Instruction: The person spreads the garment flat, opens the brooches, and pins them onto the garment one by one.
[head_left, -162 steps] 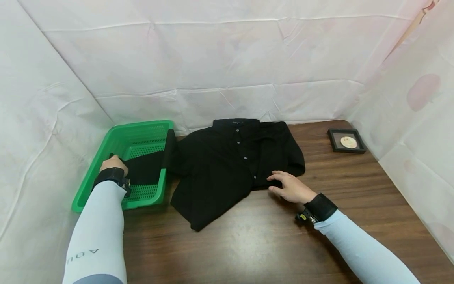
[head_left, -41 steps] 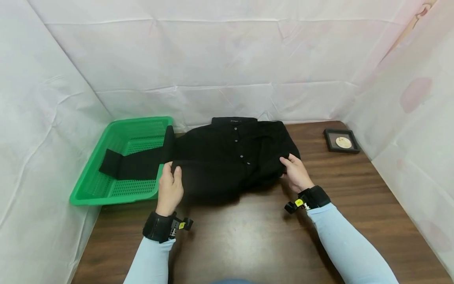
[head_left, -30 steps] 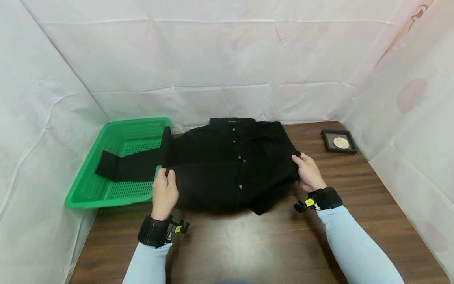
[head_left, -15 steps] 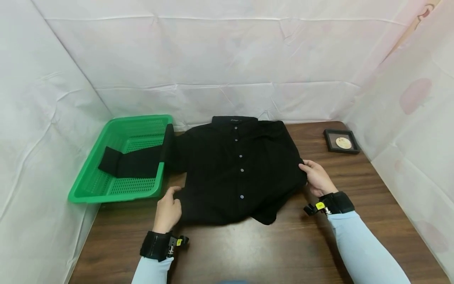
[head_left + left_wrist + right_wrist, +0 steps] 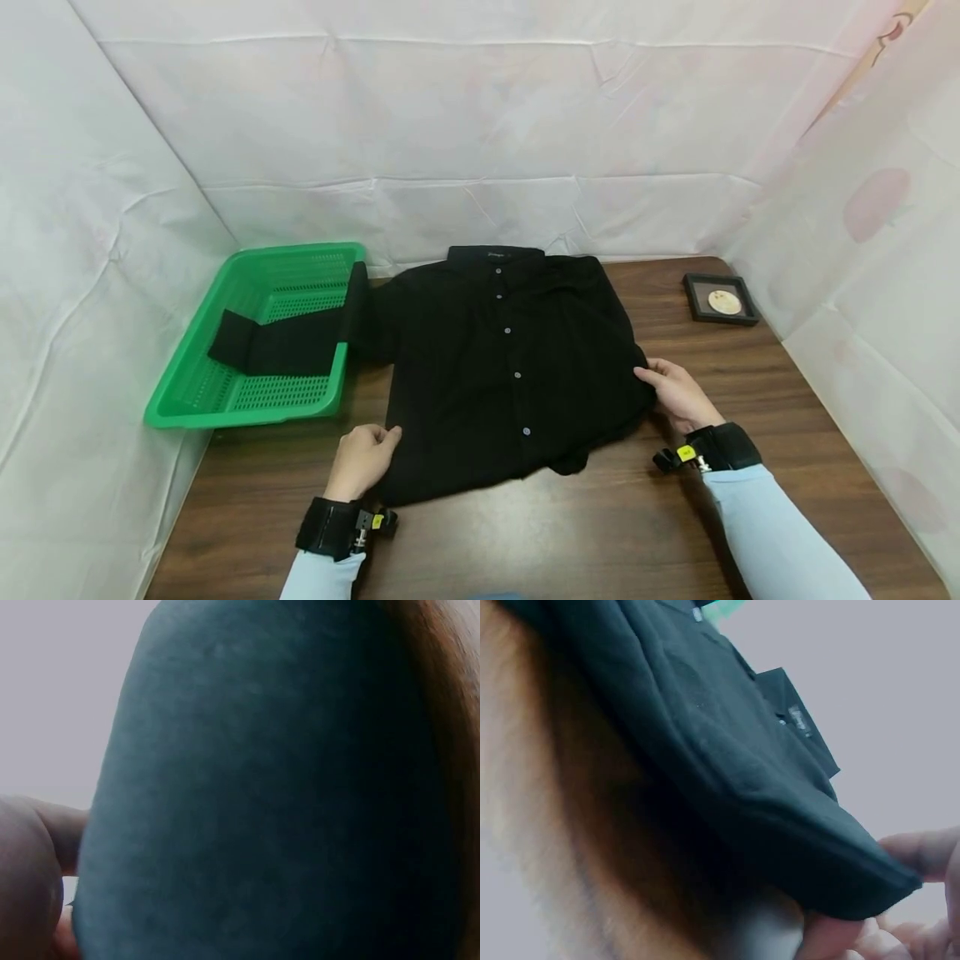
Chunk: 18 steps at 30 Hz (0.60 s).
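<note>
A black button-up shirt (image 5: 465, 375) lies front up, its collar toward the back wall. One sleeve (image 5: 296, 343) runs over the rim into the green basket (image 5: 176, 392). My left hand (image 5: 362, 458) pinches the shirt's left side near the hem; dark cloth (image 5: 262, 780) fills most of the left wrist view, beside the fingers (image 5: 30, 877). On the other side, my right hand (image 5: 682, 396) pinches the shirt's right edge between thumb and fingers. The right wrist view shows that edge slightly raised, with fingers (image 5: 922, 855) at its corner.
A small black frame with a round cream disc (image 5: 724, 302) sits at the table's back right. White sheeting (image 5: 480, 108) hangs behind and on both sides. The brown wooden table (image 5: 540, 542) shows in front of the shirt.
My left hand left the sleeve in the basket and took the shirt's side. Both hands drew the lower shirt toward me, spreading it flatter. The right hand moved outward along the edge.
</note>
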Each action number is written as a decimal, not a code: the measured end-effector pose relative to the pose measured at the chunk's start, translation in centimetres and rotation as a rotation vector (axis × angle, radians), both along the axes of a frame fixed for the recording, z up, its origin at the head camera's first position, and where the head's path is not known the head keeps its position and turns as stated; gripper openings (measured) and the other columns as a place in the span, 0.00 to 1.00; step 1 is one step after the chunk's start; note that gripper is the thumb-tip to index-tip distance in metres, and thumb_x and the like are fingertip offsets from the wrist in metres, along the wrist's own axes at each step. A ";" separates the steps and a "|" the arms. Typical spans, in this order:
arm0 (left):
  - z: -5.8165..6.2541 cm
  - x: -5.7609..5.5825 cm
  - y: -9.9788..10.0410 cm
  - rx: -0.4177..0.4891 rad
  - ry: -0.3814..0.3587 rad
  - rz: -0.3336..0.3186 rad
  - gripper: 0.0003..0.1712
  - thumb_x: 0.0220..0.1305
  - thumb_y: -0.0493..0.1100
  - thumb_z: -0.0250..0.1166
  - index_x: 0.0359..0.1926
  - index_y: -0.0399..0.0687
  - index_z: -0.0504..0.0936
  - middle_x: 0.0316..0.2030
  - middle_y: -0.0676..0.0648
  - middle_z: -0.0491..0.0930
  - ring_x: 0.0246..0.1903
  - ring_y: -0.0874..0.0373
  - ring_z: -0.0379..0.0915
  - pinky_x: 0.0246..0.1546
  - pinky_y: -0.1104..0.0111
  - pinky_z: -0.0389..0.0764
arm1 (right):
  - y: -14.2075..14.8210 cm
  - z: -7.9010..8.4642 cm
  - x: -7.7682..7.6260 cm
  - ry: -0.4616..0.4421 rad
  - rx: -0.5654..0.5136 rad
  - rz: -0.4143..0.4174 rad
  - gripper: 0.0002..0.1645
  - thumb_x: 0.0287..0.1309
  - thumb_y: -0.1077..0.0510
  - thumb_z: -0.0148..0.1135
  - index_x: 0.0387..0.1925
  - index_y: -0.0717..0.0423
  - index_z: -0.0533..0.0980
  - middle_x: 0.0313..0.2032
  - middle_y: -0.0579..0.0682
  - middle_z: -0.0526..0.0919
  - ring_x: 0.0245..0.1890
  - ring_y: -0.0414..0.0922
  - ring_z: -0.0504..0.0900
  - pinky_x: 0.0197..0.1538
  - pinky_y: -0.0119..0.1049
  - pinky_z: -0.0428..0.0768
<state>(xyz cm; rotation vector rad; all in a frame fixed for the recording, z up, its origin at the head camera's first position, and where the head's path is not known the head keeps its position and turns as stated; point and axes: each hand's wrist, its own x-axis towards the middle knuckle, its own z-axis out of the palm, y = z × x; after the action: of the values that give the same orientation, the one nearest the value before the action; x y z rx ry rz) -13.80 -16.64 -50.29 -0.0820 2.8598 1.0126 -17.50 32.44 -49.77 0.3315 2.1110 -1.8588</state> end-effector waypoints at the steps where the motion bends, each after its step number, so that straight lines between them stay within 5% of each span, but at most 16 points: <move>1: -0.1 0.0 0.0 -0.001 0.002 0.000 0.17 0.68 0.49 0.59 0.27 0.45 0.83 0.25 0.50 0.80 0.27 0.56 0.73 0.30 0.61 0.73 | 0.0 -0.1 0.2 -0.007 0.013 0.025 0.33 0.72 0.48 0.48 0.65 0.69 0.58 0.53 0.57 0.74 0.43 0.39 0.79 0.46 0.36 0.79; 5: -0.2 0.5 -0.3 0.027 -0.015 0.011 0.18 0.68 0.51 0.59 0.43 0.38 0.79 0.28 0.48 0.78 0.28 0.55 0.73 0.32 0.60 0.74 | 0.2 -0.5 1.2 -0.004 0.080 0.132 0.38 0.70 0.45 0.51 0.66 0.71 0.59 0.59 0.67 0.70 0.49 0.46 0.79 0.49 0.41 0.80; 10: -0.3 2.1 -1.0 0.088 -0.057 0.022 0.33 0.70 0.55 0.56 0.63 0.34 0.66 0.32 0.47 0.79 0.29 0.58 0.74 0.34 0.62 0.75 | 0.2 -0.5 2.6 0.029 0.115 0.211 0.36 0.67 0.45 0.55 0.63 0.71 0.65 0.55 0.67 0.74 0.48 0.51 0.80 0.48 0.43 0.80; 18: 0.1 4.2 -1.1 0.056 -0.053 -0.001 0.43 0.65 0.66 0.55 0.62 0.30 0.68 0.27 0.49 0.74 0.23 0.59 0.68 0.30 0.65 0.70 | -0.6 0.3 3.6 0.073 0.308 0.184 0.35 0.65 0.42 0.57 0.58 0.69 0.69 0.47 0.63 0.78 0.42 0.49 0.80 0.42 0.39 0.81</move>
<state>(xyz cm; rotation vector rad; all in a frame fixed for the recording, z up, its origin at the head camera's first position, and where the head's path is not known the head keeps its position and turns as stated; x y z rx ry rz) -9.58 -17.73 -50.18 -0.1017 2.7820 1.0733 -13.90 31.87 -49.43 0.1329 2.3906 -1.4656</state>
